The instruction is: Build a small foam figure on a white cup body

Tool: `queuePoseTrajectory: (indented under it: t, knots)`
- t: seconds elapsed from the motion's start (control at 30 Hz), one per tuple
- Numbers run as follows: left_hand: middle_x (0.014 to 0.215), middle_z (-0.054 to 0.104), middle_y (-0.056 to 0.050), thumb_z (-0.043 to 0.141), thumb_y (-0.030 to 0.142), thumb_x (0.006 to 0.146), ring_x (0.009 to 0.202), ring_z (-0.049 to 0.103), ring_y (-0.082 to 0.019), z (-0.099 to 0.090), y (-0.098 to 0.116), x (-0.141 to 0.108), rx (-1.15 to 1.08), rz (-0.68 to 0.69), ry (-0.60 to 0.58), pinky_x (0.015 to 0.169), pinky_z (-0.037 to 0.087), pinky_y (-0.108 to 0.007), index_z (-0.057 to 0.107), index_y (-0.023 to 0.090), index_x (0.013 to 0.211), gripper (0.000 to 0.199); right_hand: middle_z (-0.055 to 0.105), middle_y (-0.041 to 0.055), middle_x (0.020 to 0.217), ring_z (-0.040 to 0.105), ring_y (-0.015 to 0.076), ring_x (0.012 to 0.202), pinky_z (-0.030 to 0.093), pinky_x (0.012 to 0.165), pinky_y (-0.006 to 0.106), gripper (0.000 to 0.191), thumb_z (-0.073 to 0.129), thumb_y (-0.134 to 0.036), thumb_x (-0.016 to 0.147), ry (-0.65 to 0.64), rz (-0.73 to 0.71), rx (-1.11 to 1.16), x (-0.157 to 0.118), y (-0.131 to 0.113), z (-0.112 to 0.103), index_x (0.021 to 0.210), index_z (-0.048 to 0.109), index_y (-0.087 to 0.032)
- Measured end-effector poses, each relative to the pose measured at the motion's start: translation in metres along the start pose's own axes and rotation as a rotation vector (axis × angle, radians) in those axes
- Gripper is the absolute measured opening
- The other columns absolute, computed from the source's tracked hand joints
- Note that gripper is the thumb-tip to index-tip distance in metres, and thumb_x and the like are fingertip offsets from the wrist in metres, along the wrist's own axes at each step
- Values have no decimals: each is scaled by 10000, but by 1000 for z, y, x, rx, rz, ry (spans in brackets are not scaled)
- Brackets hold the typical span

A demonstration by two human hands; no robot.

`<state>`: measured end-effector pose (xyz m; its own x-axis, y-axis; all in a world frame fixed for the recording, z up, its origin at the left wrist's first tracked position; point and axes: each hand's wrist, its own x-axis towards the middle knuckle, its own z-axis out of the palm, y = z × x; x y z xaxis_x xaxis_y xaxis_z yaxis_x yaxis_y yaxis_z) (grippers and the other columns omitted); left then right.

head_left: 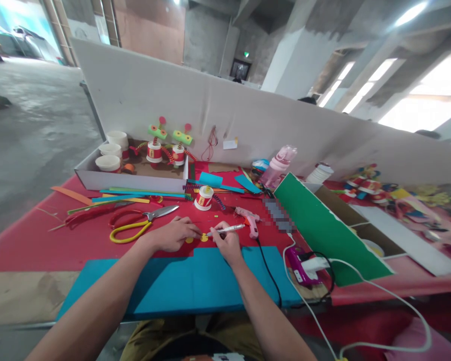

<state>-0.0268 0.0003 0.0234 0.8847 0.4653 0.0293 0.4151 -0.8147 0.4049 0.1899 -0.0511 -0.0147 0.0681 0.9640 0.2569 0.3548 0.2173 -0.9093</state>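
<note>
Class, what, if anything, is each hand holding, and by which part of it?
The right hand holds a pen near the end facing a yellow disc. Whether the left hand, fingertips by that disc, holds anything cannot be told.

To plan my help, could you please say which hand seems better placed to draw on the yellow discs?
Probably the right hand: it holds the pen, tip beside a yellow disc, while the left hand holds no pen.
</note>
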Motion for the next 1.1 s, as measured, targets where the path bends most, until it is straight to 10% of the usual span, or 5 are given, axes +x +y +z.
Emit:
queuePoseTrajectory:
  t: [1.1]
  knots:
    - [1304,619,-8,440,36,747,1068,479,-260,2,4,2,18,-35,-10,956,330,-420,625,319,1233,592,648,9,652,589,165,589,409,563,249,192,531,-351,882,-75,-63,-176,0,1,0,737,516,-225]
